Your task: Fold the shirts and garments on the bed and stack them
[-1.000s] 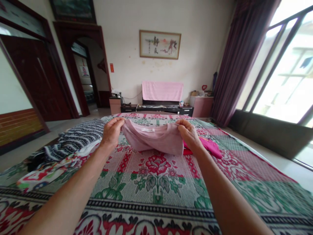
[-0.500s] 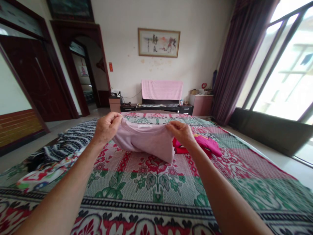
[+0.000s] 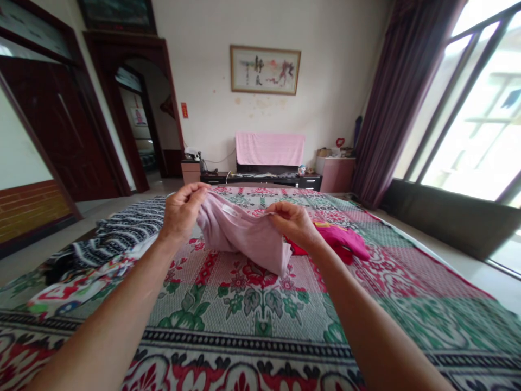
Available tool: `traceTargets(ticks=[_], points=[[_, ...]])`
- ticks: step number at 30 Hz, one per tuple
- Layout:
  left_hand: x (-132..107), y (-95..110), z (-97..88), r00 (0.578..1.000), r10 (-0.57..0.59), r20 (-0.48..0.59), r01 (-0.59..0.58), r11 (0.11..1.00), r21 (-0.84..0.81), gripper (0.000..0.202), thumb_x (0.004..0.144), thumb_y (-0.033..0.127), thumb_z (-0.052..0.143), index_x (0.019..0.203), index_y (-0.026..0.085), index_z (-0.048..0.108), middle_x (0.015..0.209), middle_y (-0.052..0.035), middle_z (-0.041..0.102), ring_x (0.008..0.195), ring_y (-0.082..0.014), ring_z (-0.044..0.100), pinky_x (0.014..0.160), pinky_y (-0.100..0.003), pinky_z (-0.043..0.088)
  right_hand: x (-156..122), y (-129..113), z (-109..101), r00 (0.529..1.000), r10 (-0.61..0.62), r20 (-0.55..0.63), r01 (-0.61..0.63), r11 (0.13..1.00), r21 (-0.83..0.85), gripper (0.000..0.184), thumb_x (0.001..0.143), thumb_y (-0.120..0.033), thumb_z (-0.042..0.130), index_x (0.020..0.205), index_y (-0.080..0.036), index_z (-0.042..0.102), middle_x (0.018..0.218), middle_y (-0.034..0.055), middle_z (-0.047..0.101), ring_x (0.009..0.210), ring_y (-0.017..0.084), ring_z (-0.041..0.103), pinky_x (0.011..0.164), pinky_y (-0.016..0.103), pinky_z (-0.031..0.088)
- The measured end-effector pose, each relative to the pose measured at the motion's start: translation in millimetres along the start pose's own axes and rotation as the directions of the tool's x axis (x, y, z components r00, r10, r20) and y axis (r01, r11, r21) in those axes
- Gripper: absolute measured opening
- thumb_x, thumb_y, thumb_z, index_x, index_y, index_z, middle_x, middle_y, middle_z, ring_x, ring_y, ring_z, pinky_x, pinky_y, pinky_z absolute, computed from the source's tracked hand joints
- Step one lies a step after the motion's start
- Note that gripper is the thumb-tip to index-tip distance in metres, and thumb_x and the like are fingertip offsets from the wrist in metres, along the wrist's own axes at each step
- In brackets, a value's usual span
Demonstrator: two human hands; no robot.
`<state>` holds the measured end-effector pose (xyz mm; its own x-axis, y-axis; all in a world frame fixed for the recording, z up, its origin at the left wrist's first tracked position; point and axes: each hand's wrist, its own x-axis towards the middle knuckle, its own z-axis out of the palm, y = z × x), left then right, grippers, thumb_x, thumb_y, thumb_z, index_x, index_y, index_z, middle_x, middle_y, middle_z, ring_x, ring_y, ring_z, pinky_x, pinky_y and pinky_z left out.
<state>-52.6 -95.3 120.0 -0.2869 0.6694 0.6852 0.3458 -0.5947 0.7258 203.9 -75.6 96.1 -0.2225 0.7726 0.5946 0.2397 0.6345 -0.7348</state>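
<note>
A pale pink garment (image 3: 244, 236) hangs between my two hands above a flowered bedspread (image 3: 260, 309). My left hand (image 3: 183, 210) pinches its upper left edge with closed fingers. My right hand (image 3: 293, 222) grips the upper right edge, fingers closed on the cloth. The garment's lower part sags down and touches the bedspread. A small white label shows near its top edge.
A bright pink and red garment (image 3: 340, 241) lies just right of my right hand. A black-and-white patterned cloth (image 3: 122, 231) and a colourful one (image 3: 77, 285) are heaped at the left. A low cabinet with a pink towel (image 3: 271, 149) stands against the far wall.
Both hands have drawn closer together with the pink garment, and the cloth between them has bunched and tilted, its right side now lower than before.
</note>
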Motion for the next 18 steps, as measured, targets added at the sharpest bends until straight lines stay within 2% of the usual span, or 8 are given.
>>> traceTargets(ticks=[1, 3, 7, 10, 12, 14, 16, 18], points=[[-2, 1, 1.9, 0.999, -0.035, 0.031, 0.036, 0.999, -0.031, 0.034, 0.070, 0.044, 0.063, 0.091, 0.018, 0.071, 0.070, -0.0011, 0.064, 0.059, -0.0114, 0.054, 0.052, -0.020, 0.041, -1, -2, 3, 0.999, 0.039, 0.013, -0.039, 0.998, 0.053, 0.019, 0.072, -0.028, 0.056, 0.085, -0.017, 0.064, 0.065, -0.0028, 0.058, 0.055, 0.008, 0.047, 0.052, 0.021, 0.036], [-8, 5, 6.9, 0.957, -0.105, 0.269, 0.109, 0.994, 0.000, 0.039, 0.066, 0.042, 0.069, 0.095, 0.017, 0.071, 0.068, -0.0005, 0.064, 0.059, -0.0118, 0.053, 0.051, -0.020, 0.040, -3, -7, 10, 0.997, 0.073, 0.019, -0.075, 0.990, 0.123, 0.020, 0.071, -0.030, 0.059, 0.085, -0.017, 0.062, 0.061, -0.0046, 0.054, 0.050, 0.006, 0.041, 0.047, 0.020, 0.030], [-27, 14, 21.4, 0.687, -0.175, 0.705, 0.104, 0.984, 0.143, 0.034, 0.063, 0.038, 0.071, 0.091, 0.019, 0.073, 0.062, 0.0021, 0.062, 0.057, -0.0119, 0.053, 0.051, -0.021, 0.041, -9, -22, 23, 0.993, 0.041, 0.110, -0.061, 0.982, 0.181, 0.018, 0.069, -0.031, 0.064, 0.082, -0.018, 0.061, 0.069, -0.0029, 0.059, 0.056, 0.006, 0.047, 0.051, 0.019, 0.036], [-32, 17, 22.2, 0.585, -0.161, 0.795, 0.141, 0.985, 0.096, 0.017, 0.066, 0.033, 0.067, 0.073, 0.019, 0.073, 0.060, 0.0019, 0.062, 0.056, -0.0114, 0.054, 0.052, -0.022, 0.042, -10, -26, 22, 0.974, 0.039, 0.223, -0.096, 0.964, 0.250, 0.025, 0.072, -0.035, 0.063, 0.092, -0.020, 0.062, 0.080, -0.0004, 0.064, 0.064, 0.009, 0.055, 0.058, 0.021, 0.044], [-26, 15, 12.0, 0.611, -0.198, 0.767, 0.249, 0.967, 0.052, 0.014, 0.063, 0.031, 0.069, 0.070, 0.019, 0.072, 0.062, -0.0004, 0.064, 0.056, -0.0137, 0.057, 0.051, -0.024, 0.045, -8, -18, 16, 0.977, 0.080, 0.197, -0.125, 0.964, 0.233, 0.029, 0.077, -0.038, 0.057, 0.100, -0.020, 0.062, 0.084, 0.0009, 0.066, 0.069, 0.010, 0.058, 0.062, 0.023, 0.046], [-14, 11, -2.9, 0.698, -0.278, 0.660, 0.401, 0.915, -0.039, 0.019, 0.059, 0.030, 0.073, 0.074, 0.018, 0.072, 0.065, -0.0037, 0.067, 0.058, -0.0173, 0.060, 0.052, -0.028, 0.048, -5, -1, 8, 0.988, 0.138, 0.072, -0.145, 0.986, 0.088, 0.026, 0.080, -0.034, 0.052, 0.098, -0.019, 0.064, 0.084, 0.0018, 0.068, 0.072, 0.012, 0.060, 0.066, 0.024, 0.047], [-2, 4, -15.2, 0.851, -0.316, 0.419, 0.442, 0.862, -0.249, 0.021, 0.059, 0.030, 0.074, 0.076, 0.018, 0.070, 0.067, -0.0040, 0.068, 0.059, -0.0177, 0.061, 0.055, -0.030, 0.050, -5, 23, 1, 0.982, 0.190, 0.008, -0.186, 0.966, -0.182, 0.019, 0.076, -0.024, 0.054, 0.085, -0.018, 0.069, 0.080, 0.0027, 0.069, 0.076, 0.015, 0.062, 0.070, 0.026, 0.048], [7, -2, -20.3, 0.912, -0.360, 0.198, 0.409, 0.838, -0.361, 0.021, 0.059, 0.030, 0.075, 0.075, 0.018, 0.067, 0.067, -0.0033, 0.068, 0.062, -0.0176, 0.062, 0.057, -0.029, 0.050, -8, 45, -3, 0.960, 0.261, 0.099, -0.208, 0.906, -0.369, 0.021, 0.071, -0.013, 0.053, 0.081, -0.018, 0.071, 0.082, 0.0030, 0.070, 0.083, 0.018, 0.063, 0.076, 0.026, 0.048]])
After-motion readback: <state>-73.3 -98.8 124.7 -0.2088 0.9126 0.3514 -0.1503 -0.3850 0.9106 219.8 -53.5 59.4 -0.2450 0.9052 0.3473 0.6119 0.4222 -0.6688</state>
